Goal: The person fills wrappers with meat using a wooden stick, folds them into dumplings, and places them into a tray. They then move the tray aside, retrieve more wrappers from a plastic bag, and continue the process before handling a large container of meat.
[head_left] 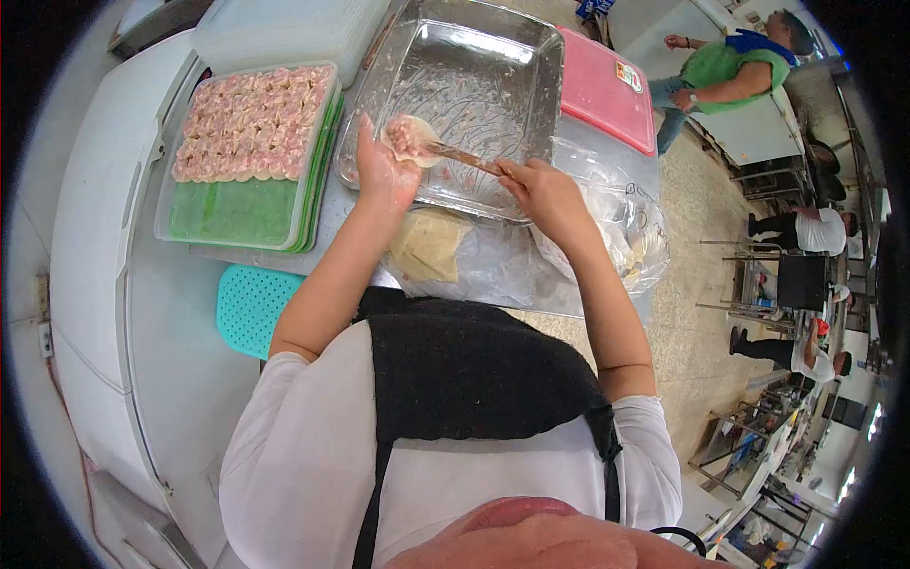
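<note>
My left hand (pixel 387 178) cradles a round dumpling wrapper (pixel 427 159) at its fingers, with pink minced filling (pixel 408 135) on it. A narrow wooden spatula (pixel 466 158) is gripped in my right hand (pixel 550 197), its tip touching the filling. Both hands are over the near side of a deep metal pan (pixel 545 104) smeared with filling residue. Below my left hand lies a stack of pale yellow wrappers (pixel 427 245) on plastic. To the left, rows of filled dumplings (pixel 248 123) cover the far part of a green-bottomed plastic tray (pixel 232 213).
A pink lidded container (pixel 602 95) stands right of the pan, and a clear plastic bag (pixel 635 213) lies nearer me. Translucent containers (pixel 284 33) are at the back left. A turquoise stool (pixel 251 305) is below the table. A person in green (pixel 744 76) stands at the right.
</note>
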`<state>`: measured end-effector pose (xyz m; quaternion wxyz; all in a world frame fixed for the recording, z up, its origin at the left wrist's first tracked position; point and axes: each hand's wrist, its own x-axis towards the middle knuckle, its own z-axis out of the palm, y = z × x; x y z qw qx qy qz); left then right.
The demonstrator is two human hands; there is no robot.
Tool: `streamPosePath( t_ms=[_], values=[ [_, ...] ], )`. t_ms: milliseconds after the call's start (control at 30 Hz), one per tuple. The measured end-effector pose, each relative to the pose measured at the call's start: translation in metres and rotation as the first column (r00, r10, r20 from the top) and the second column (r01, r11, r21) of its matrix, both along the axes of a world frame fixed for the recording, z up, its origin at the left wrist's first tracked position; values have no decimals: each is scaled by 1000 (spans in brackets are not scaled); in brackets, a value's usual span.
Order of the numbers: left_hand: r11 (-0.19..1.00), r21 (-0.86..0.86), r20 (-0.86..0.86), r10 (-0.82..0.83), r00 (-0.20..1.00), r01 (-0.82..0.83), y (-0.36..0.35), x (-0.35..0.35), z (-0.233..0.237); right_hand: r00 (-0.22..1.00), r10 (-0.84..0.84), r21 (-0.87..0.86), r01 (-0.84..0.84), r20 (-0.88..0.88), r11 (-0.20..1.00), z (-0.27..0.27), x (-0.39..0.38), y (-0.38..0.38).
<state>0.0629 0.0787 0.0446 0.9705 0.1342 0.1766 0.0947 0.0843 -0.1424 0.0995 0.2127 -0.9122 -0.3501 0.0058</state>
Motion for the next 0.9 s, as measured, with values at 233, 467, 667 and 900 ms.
streamPosePath(
  t_ms=[233, 467, 667, 900],
  values=[
    [998, 37, -56, 48, 997, -46, 2, -7, -8, 992, 68, -144, -51, 110, 988, 16, 0, 14],
    [902, -349, 422, -93, 902, 256, 51, 2, -59, 980, 177, -49, -172, 96, 984, 15, 0, 31],
    [917, 375, 132, 93, 987, -136, 66, -37, 41, 999, 28, -530, -5, 36, 848, 6, 46, 3],
    [196, 970, 141, 15, 990, -142, 98, -64, 60, 990, 91, -400, -126, -106, 908, -55, 12, 37]
  ],
)
